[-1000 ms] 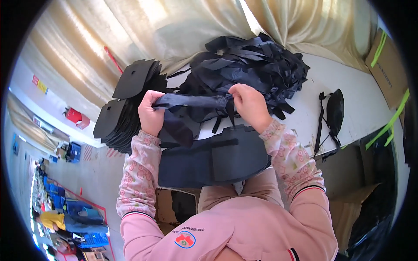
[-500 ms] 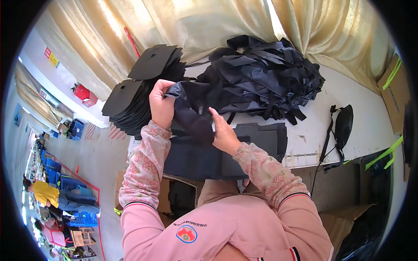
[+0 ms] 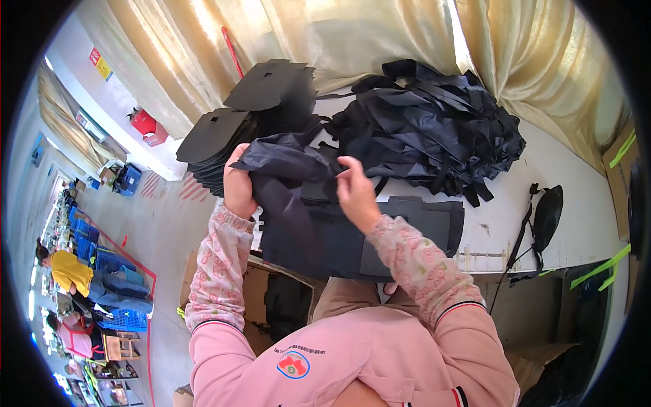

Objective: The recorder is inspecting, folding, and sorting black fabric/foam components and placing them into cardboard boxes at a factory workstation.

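A limp piece of thin black fabric point(image 3: 288, 159) hangs over the near part of the white table. My left hand point(image 3: 239, 184) is closed on its left edge, the thumb uppermost. At the fabric's right side, my right hand point(image 3: 357, 197) has bent fingers, with the fingertips pinched at its edge. Below the fabric lie flat dark panels point(image 3: 420, 227), overlapping along the table's front edge. Behind my right hand rises a big heap of crumpled black fabric pieces with straps point(image 3: 434, 129).
Stacks of black sheets with small slots point(image 3: 268, 88) stand at the left back. A black strapped pouch point(image 3: 548, 209) lies at the right on the white table point(image 3: 491, 230). Gold curtains point(image 3: 380, 34) hang behind. Cardboard boxes point(image 3: 254, 298) sit beneath, and a person in yellow point(image 3: 70, 275) is far left.
The held fabric has opened out between my hands. My left hand has moved slightly down and left; my right hand has risen and its fingers have bent. The whole view has shifted a little.
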Motion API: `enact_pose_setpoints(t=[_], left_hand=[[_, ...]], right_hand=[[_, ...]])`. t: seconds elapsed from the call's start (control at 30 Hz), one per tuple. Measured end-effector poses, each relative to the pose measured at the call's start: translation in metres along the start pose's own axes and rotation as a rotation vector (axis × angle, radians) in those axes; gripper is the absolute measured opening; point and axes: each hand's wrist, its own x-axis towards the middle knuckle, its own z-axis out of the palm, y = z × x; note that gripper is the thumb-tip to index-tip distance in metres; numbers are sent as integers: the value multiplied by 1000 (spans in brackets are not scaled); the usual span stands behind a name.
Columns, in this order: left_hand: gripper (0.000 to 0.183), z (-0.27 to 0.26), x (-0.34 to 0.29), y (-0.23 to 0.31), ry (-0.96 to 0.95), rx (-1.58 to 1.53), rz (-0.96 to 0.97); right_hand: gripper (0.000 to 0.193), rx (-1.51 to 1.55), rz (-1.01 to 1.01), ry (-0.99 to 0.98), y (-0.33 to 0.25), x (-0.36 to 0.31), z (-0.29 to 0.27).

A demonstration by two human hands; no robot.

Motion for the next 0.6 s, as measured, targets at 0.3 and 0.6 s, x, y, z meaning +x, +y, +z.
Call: enact_pose_setpoints(t=[0.3, 0.6], left_hand=[[77, 2, -20, -53, -194, 1476, 769], [38, 23, -40, -129, -218, 1077, 648]], right_hand=[[31, -239, -212, -166, -64, 29, -55], [20, -237, -303, -349, -76, -7, -61]])
